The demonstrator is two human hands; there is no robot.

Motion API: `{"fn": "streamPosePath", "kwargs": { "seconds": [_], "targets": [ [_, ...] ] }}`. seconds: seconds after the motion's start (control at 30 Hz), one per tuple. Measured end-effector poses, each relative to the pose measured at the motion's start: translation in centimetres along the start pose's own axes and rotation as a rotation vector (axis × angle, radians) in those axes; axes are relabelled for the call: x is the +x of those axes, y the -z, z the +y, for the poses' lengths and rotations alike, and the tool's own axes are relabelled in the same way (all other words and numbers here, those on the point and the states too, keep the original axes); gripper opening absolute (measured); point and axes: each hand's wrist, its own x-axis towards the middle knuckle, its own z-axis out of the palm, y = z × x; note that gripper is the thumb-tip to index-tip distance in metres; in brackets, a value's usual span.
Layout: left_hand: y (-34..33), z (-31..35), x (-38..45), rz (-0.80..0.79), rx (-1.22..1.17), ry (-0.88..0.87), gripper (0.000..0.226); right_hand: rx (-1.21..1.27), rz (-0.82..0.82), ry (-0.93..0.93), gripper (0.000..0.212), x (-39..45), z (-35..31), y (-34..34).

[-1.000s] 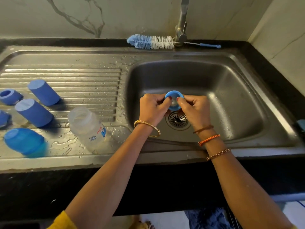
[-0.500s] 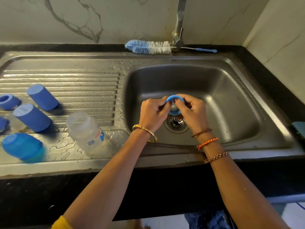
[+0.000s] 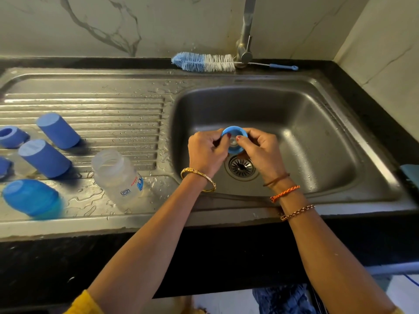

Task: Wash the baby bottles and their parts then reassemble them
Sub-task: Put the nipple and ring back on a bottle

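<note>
— What's off to the left of the grip?

— Far left on my draining board (image 3: 95,105) I see a blue ring (image 3: 10,136), then two blue caps (image 3: 57,130) lying on their sides, and a rounder blue cap (image 3: 31,198) nearer the front edge. Closer to my hands stands a clear bottle (image 3: 118,177), open mouth up, well apart from what I hold.

— And the grip itself?

— My left hand (image 3: 207,152) and my right hand (image 3: 260,152) meet over the sink bowl (image 3: 317,141), both pinching one blue collar (image 3: 234,132) between them. Left thumb and fingers curl on its left rim, right thumb presses at its middle, where a pale teat (image 3: 233,142) sits inside. I cannot tell whether the teat is fully seated.

— Below?

— The drain (image 3: 241,166) lies just under the collar, not touching it.

— Beyond and to the right?

— Behind my hands, a bottle brush (image 3: 204,62) lies along the back ledge, its handle passing the tap (image 3: 244,41).
</note>
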Motion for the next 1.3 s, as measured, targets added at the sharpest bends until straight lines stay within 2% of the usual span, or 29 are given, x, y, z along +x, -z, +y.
{"fn": "streamPosePath", "kwargs": {
  "seconds": [0.17, 0.23, 0.33, 0.43, 0.6, 0.83, 1.0, 1.13, 1.2, 1.3],
  "targets": [
    [-0.5, 0.2, -0.2, -0.020, 0.015, -0.044, 0.019, -0.056, 0.134, 0.080, 0.018, 0.1, 0.2, 0.1],
    [-0.1, 0.3, -0.1, -0.053, 0.000, -0.006, 0.020, 0.025, 0.071, -0.032, 0.019, 0.3, 0.1, 0.3],
    [0.5, 1.1, 0.0, -0.134, -0.158, 0.165, 0.017, 0.270, -0.100, -0.349, 0.029, 0.5, -0.6, 0.8],
    [1.0, 1.9, 0.0, -0.210, -0.374, 0.333, 0.013, 0.431, -0.162, -0.464, 0.036, 0.5, -0.5, 1.3],
    [1.0, 2.2, -0.3, -0.275, -0.367, 0.284, 0.015, 0.483, -0.093, -0.419, 0.020, 1.2, 0.3, 1.0],
    [1.2, 2.7, -0.5, -0.302, -0.429, 0.285, 0.016, 0.555, -0.075, -0.432, 0.019, 1.1, 0.7, 1.1],
    [0.7, 2.7, -0.9, -0.270, -0.336, 0.196, 0.027, 0.388, 0.058, -0.406, 0.015, 1.4, 0.7, 0.4],
    [0.5, 2.5, -1.1, -0.212, -0.311, 0.167, 0.021, 0.279, 0.133, -0.389, 0.009, 1.6, 0.9, 0.1],
    [0.4, 2.6, -1.2, -0.160, -0.322, 0.178, 0.016, 0.320, 0.057, -0.380, 0.007, 1.4, 0.9, 0.3],
    [0.5, 2.7, -1.1, -0.135, -0.367, 0.222, 0.014, 0.440, -0.126, -0.389, 0.025, 1.0, 0.5, 0.9]
  ]
}}
